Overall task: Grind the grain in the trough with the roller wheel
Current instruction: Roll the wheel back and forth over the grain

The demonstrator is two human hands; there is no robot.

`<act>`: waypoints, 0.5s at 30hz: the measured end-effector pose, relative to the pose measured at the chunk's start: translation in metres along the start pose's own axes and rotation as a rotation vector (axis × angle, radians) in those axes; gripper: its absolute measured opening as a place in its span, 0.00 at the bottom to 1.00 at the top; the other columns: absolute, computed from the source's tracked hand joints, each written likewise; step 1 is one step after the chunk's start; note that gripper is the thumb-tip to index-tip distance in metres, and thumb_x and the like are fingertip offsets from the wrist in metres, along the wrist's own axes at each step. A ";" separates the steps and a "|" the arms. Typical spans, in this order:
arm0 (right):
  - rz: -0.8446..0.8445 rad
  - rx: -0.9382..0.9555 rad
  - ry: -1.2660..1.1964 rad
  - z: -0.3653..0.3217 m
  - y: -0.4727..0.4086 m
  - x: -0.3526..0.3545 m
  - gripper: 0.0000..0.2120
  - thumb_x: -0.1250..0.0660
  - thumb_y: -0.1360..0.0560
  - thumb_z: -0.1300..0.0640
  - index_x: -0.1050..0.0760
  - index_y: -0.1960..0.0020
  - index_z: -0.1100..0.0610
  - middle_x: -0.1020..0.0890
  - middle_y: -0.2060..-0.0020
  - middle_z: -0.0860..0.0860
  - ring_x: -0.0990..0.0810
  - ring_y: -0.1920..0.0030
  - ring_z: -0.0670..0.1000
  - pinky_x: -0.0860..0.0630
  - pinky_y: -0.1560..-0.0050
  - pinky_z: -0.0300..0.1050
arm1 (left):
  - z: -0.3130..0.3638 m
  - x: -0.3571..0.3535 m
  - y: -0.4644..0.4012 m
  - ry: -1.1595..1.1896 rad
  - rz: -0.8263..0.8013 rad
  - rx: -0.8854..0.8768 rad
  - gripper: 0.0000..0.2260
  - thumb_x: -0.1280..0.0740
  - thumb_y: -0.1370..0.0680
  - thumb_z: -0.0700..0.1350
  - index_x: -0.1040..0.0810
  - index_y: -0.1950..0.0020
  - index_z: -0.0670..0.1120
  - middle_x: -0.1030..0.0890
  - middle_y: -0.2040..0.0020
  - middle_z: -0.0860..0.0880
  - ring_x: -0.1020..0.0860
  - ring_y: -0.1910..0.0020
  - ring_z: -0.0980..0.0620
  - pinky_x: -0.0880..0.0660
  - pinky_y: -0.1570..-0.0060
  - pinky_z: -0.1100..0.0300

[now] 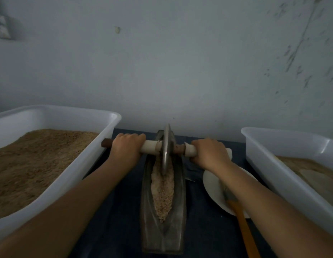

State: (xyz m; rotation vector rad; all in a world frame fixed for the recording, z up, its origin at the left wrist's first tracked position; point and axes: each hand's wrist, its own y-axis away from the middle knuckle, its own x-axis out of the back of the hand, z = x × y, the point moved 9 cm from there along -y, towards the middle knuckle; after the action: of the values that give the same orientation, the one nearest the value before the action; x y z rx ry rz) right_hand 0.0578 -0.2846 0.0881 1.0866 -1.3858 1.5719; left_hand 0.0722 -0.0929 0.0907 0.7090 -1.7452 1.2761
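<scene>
A long dark boat-shaped trough (180, 202) lies lengthwise on the dark table in front of me. Pale crushed grain (162, 190) fills its groove. A thin metal roller wheel (166, 148) stands upright in the groove at the trough's far end, on a crosswise axle with pale sleeves. My left hand (127, 147) grips the left sleeve of the axle. My right hand (210, 152) grips the right sleeve. Both arms are stretched forward.
A white tub (98, 155) full of brown grain stands at the left, touching the axle's left end. Another white tub (269, 164) with pale ground material stands at the right. A white plate (212, 187) with an orange-handled utensil (242, 226) lies under my right forearm. A wall rises just beyond the trough.
</scene>
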 end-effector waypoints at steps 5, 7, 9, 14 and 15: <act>-0.033 0.022 -0.024 -0.005 0.027 0.001 0.09 0.33 0.29 0.47 0.33 0.60 0.46 0.23 0.61 0.47 0.26 0.60 0.50 0.38 0.63 0.44 | 0.004 0.006 0.023 0.012 -0.015 -0.037 0.11 0.35 0.25 0.51 0.32 0.45 0.51 0.23 0.47 0.53 0.24 0.49 0.53 0.32 0.48 0.60; -0.032 0.033 -0.029 -0.008 0.041 0.007 0.08 0.35 0.28 0.46 0.34 0.59 0.45 0.24 0.60 0.46 0.27 0.60 0.49 0.38 0.63 0.43 | 0.008 0.013 0.036 0.011 -0.026 -0.059 0.13 0.35 0.25 0.52 0.32 0.44 0.52 0.24 0.46 0.54 0.25 0.47 0.55 0.32 0.47 0.61; -0.062 0.046 -0.027 -0.013 0.056 0.012 0.08 0.36 0.27 0.46 0.34 0.59 0.45 0.25 0.61 0.45 0.27 0.60 0.48 0.37 0.63 0.43 | 0.011 0.021 0.051 0.010 -0.031 -0.077 0.14 0.35 0.25 0.53 0.33 0.43 0.54 0.24 0.45 0.56 0.25 0.46 0.56 0.33 0.47 0.62; -0.145 0.072 -0.089 -0.022 0.091 0.022 0.07 0.38 0.25 0.47 0.36 0.59 0.45 0.30 0.64 0.43 0.28 0.60 0.45 0.36 0.60 0.42 | 0.017 0.039 0.079 0.041 -0.058 -0.110 0.16 0.36 0.25 0.55 0.35 0.40 0.58 0.26 0.43 0.58 0.28 0.43 0.58 0.36 0.43 0.63; -0.127 0.079 -0.083 -0.023 0.095 0.024 0.06 0.38 0.26 0.47 0.35 0.59 0.46 0.30 0.64 0.43 0.27 0.59 0.45 0.34 0.59 0.41 | 0.017 0.041 0.082 0.052 -0.064 -0.110 0.16 0.36 0.25 0.55 0.35 0.40 0.58 0.26 0.42 0.59 0.28 0.42 0.58 0.36 0.42 0.63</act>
State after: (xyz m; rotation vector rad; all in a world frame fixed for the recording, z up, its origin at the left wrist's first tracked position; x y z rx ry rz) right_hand -0.0416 -0.2731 0.0771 1.2746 -1.2916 1.5151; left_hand -0.0201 -0.0812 0.0852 0.6573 -1.7231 1.1369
